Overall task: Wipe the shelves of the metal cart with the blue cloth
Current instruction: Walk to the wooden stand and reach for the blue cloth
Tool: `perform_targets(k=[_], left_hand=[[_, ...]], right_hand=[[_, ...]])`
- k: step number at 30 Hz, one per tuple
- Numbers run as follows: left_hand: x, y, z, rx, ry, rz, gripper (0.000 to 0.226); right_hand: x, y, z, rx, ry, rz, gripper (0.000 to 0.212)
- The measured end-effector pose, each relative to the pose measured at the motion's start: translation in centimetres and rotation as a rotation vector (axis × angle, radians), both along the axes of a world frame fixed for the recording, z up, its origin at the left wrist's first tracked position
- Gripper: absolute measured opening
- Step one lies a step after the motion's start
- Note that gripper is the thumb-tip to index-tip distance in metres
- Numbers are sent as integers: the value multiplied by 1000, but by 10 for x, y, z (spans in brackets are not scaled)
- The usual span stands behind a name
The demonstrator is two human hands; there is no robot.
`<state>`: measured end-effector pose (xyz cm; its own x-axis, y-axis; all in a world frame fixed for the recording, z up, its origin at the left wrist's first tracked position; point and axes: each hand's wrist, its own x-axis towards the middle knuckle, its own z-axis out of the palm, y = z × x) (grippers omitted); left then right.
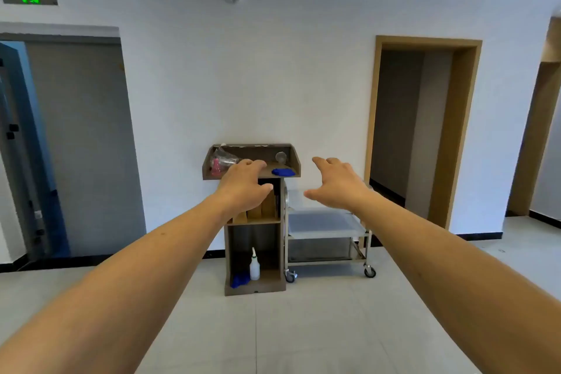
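A small metal cart (329, 232) on wheels stands against the white wall, right of a brown wooden stand (255, 255). A blue cloth (283, 172) lies on the stand's top tray, at its right end. A second blue cloth (240, 280) sits in the stand's bottom compartment beside a white spray bottle (254, 266). Both my arms reach forward, well short of the furniture. My left hand (244, 184) hangs in the air with fingers loosely curled and holds nothing. My right hand (337, 182) is spread open and empty, in front of the cart's upper shelf.
A pink bottle (215, 167) and a crumpled plastic bag lie on the stand's tray. A grey door (76, 143) is at the left, an open wood-framed doorway (422, 130) at the right. Pale floor tiles (273, 328) stretch between me and the cart.
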<state>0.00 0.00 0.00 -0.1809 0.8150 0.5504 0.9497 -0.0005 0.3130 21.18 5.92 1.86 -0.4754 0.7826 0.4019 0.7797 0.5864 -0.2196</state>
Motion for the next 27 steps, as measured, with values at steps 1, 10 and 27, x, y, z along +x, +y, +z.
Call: perform_targets(k=[1,10,27], left_hand=[[4,13,3,2,-9,0,56],[19,125,20,-6,20,72,56],[-102,290,4,-37,53,59,60]], right_hand=[[3,13,1,-1,7,3,80],[19,131,10,-48,-31,5,75],[-109,281,-10,-96,-12,11,77]])
